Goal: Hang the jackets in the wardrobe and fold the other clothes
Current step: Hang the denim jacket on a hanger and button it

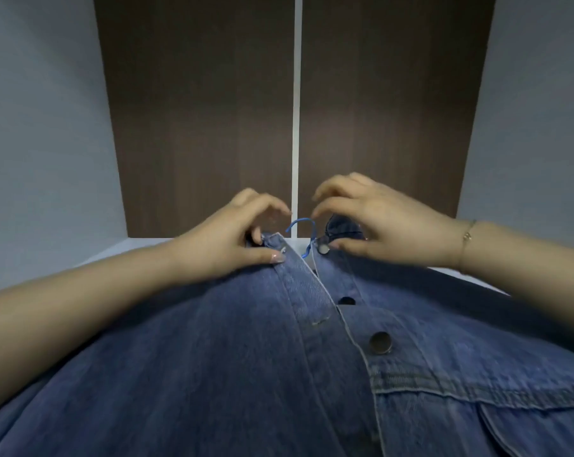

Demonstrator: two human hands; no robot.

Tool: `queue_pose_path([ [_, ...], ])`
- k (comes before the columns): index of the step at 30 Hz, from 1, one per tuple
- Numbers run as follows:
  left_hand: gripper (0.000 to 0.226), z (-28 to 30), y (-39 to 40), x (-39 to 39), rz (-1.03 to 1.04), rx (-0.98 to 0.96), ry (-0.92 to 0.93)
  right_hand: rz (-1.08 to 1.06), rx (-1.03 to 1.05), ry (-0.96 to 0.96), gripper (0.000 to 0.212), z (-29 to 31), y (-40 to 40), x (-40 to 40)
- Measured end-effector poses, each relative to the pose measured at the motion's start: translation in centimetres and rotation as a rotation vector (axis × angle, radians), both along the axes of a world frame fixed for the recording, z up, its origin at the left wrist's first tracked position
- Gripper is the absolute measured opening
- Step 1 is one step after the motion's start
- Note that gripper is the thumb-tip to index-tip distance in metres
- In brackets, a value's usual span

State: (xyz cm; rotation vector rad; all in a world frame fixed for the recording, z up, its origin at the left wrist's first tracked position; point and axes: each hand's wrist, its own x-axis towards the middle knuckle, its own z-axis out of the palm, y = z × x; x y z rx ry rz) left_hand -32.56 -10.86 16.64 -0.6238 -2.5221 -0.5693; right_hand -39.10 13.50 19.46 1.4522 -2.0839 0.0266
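A blue denim jacket (246,357) fills the lower half of the view, its front placket and metal buttons facing me. A thin blue hanger hook (300,222) pokes out of the collar opening between my hands. My left hand (236,232) pinches the left edge of the placket at the collar, thumb on top. My right hand (371,219) pinches the right edge at the top button (323,248), with the other fingers lifted and curled. The hanger's body is hidden inside the jacket.
Behind the jacket is the wardrobe interior: a dark brown wooden back panel (196,120) split by a white vertical strip (297,94), grey side walls (41,127) at left and right, and a white floor edge (140,244).
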Motion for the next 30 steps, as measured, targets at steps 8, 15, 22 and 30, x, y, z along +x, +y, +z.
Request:
queue_pose_path([
  [8,0.019,1.6,-0.1,-2.8,-0.110,0.065,-0.283,-0.100,0.130,-0.223,0.017,0.0,-1.0,-4.5],
  [15,0.013,-0.4,0.7,-2.8,-0.130,0.076,-0.194,-0.059,0.057,-0.710,0.027,0.3,0.4,-3.7],
  [22,0.005,-2.4,1.8,-2.0,-0.188,0.089,0.060,-0.069,-0.084,-0.734,0.019,-0.8,-0.5,-2.8],
  [30,0.015,-3.1,0.7,-1.4,-0.261,0.046,0.399,-0.047,-0.550,-1.173,0.029,-2.6,-2.0,-0.8],
])
